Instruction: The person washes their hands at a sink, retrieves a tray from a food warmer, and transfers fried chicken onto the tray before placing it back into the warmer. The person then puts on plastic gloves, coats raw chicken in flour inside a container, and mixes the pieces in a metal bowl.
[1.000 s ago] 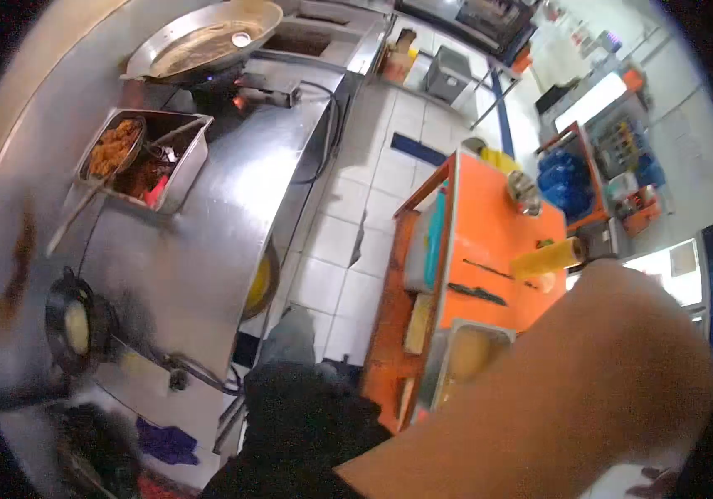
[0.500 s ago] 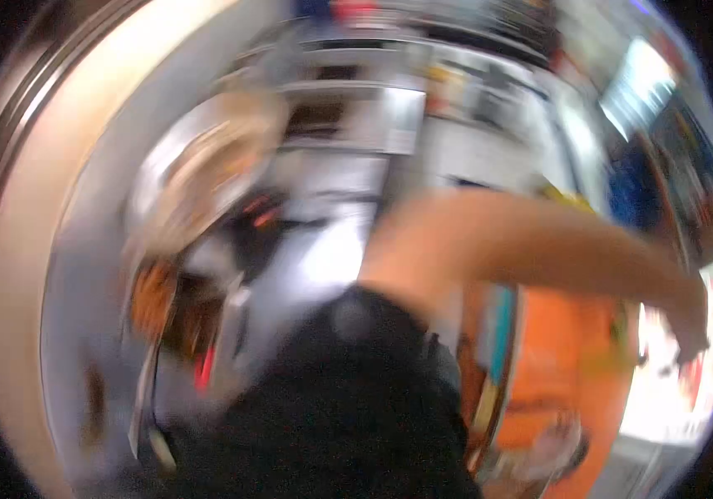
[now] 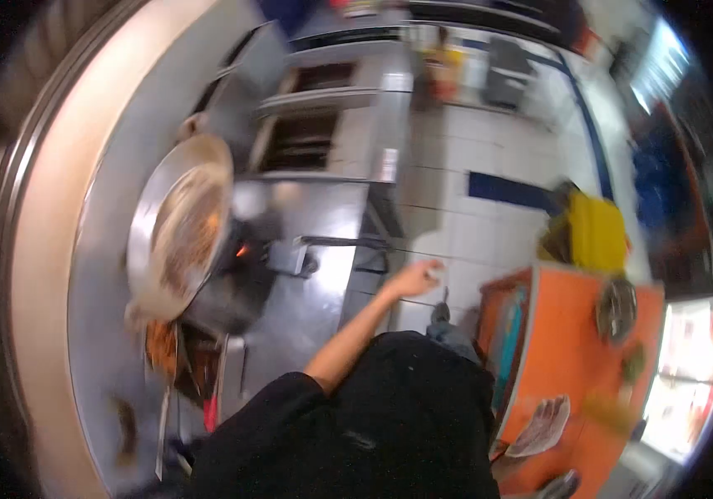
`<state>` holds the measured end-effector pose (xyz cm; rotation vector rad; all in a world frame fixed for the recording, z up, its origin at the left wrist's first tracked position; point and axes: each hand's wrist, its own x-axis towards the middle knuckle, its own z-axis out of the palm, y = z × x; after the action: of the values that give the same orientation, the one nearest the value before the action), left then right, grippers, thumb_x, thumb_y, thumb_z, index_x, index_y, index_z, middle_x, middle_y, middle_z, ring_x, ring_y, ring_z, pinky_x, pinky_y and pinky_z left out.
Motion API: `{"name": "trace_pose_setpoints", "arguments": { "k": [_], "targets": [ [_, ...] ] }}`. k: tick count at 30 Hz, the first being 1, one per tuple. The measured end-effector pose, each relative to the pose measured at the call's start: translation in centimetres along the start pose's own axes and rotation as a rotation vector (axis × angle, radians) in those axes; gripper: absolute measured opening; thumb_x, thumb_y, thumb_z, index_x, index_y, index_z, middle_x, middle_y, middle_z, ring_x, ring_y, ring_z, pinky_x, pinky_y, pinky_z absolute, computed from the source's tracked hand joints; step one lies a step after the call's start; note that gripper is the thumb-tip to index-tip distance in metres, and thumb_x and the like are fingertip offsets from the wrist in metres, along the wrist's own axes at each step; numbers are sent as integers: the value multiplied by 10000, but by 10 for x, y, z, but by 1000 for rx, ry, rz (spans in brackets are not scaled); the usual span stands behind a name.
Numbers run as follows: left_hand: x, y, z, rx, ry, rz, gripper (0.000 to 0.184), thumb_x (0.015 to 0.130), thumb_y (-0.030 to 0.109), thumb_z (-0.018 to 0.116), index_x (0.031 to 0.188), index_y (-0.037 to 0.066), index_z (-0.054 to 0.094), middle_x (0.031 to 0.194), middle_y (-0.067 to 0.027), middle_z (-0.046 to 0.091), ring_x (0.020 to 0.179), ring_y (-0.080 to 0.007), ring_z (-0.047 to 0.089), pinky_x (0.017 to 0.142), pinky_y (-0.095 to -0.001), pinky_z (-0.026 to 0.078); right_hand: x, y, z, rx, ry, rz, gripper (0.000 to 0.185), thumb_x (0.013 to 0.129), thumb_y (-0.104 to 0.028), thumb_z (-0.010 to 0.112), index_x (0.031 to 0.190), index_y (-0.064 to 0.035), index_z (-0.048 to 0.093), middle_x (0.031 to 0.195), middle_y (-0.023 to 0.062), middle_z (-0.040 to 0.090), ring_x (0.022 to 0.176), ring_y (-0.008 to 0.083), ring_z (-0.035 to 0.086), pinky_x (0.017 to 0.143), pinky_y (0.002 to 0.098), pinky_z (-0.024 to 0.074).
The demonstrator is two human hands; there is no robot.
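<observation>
My left hand (image 3: 415, 279) is held out in front of my body over the tiled floor, slightly blurred, its fingers loosely curled and apart with nothing seen in them. It is nearest to the edge of the steel stove counter (image 3: 277, 333). I cannot make out my right hand. To the left, a large metal wok (image 3: 144, 220) sits over a burner with a small orange flame (image 3: 242, 249). Brownish food (image 3: 192, 237) lies inside the wok. Beside it, at the lower left, a container holds orange-brown food (image 3: 162, 348).
An orange table (image 3: 577, 328) stands at the right, with a metal bowl (image 3: 617, 309) and a sheet of printed paper (image 3: 543, 426) on it. Behind it is a yellow bin (image 3: 597, 233). A grey box (image 3: 508, 73) stands on the white tiled floor (image 3: 489, 150) farther off.
The bare arm stretched far to the right earlier; now my left arm reaches forward, lower and farther left. My view has steadied, and the wok and table show more sharply.
</observation>
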<state>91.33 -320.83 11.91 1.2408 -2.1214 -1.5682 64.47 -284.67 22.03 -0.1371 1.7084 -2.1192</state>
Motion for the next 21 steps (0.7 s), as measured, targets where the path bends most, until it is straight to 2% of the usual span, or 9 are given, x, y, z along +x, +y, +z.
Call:
{"name": "trace_pose_setpoints", "arguments": {
  "k": [2,4,6,9,12,16,18,19,21],
  "targets": [
    [-14,-83,21,27,41,113,168,864,140,595,1006,62,638,1024,-126,660,913,-215,633,805,-374,496,40,14,45,-86,-159,10,515,952,-362,516,1305,13,520,1219,110,561,1034,237,536,908,367,445],
    [-64,-92,17,-170,166,-76,153,826,182,637,872,36,638,881,-104,674,858,-210,635,804,-361,493,74,26,73,-116,-329,97,481,952,-350,520,1295,-12,535,1209,96,574,1018,231,548,895,367,452],
    [-116,-88,13,-312,290,-191,355,839,381,723,887,43,626,878,-67,655,858,-168,604,800,-322,491,110,38,100,-183,-467,201,500,937,-372,541,1312,-43,519,1236,96,562,1044,243,544,908,387,450],
    [-168,-90,5,-301,527,-435,389,831,418,738,903,53,626,902,-62,653,860,-156,605,781,-316,497,182,71,143,-227,-835,218,675,891,-475,590,1396,-59,425,1346,139,488,1170,298,497,988,451,420],
    [-218,-105,18,-664,753,-525,380,859,410,709,956,48,647,926,-65,657,860,-142,612,764,-306,503,281,132,187,-60,-1638,79,866,846,-578,639,1479,-74,331,1457,182,414,1297,353,449,1069,514,390],
    [-307,-75,0,-873,890,-635,305,919,305,639,1064,38,664,925,-50,670,814,-140,643,715,-278,516,287,163,245,156,-1732,-95,820,888,-503,612,1466,-3,317,1453,211,409,1309,339,442,1081,481,388],
    [-365,-72,-16,-687,1148,-670,244,920,261,634,1024,43,673,862,-34,675,729,-141,650,660,-277,520,273,144,268,-196,-1318,395,706,933,-419,557,1447,15,344,1444,230,415,1315,357,434,1059,509,405],
    [-388,-48,-32,-558,1368,-716,209,912,249,652,972,50,674,811,-28,672,655,-133,636,607,-277,513,233,115,287,-299,-1334,146,620,951,-343,516,1429,24,369,1418,237,441,1305,363,447,1028,508,436],
    [-440,-40,-57,-376,1777,-714,209,890,269,691,910,63,660,779,-26,654,641,-113,601,589,-274,493,200,84,314,-392,-1385,157,669,926,-369,546,1422,42,367,1407,235,454,1289,363,462,1004,502,455]
  ]
}}
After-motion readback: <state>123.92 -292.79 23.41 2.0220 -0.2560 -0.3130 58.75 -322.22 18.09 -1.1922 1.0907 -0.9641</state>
